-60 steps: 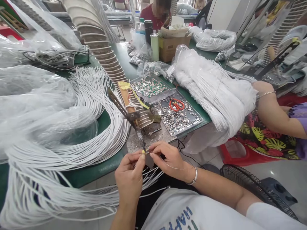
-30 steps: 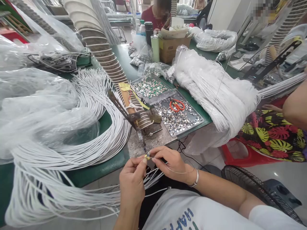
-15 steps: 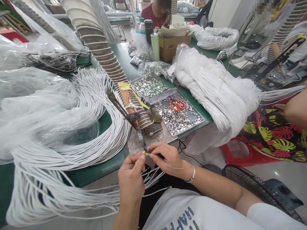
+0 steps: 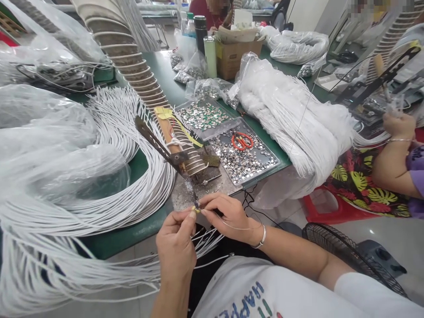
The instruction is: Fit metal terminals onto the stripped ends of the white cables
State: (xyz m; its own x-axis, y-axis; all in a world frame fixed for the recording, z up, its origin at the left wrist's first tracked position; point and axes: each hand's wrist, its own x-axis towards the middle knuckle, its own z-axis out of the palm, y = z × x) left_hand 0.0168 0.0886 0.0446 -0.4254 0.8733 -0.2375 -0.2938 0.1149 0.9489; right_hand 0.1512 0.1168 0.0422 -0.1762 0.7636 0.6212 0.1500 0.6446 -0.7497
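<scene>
Both hands, left hand [image 4: 175, 247] and right hand [image 4: 228, 216], pinch one white cable [image 4: 212, 218] end at the iron tip [image 4: 194, 201]; heaps of white cables [image 4: 109, 176] remain.

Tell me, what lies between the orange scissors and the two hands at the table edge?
In the head view, between the orange scissors and the hands, left hand and right hand, lie small metal pieces in a tray, then a worn metal plate.

Red-handled scissors [image 4: 242, 141] lie on a flat tray of small metal pieces [image 4: 261, 170]. Behind it stands a brown cardboard box [image 4: 234, 57] (open-topped). A black floor fan [image 4: 334, 247] sits low at right.
</scene>
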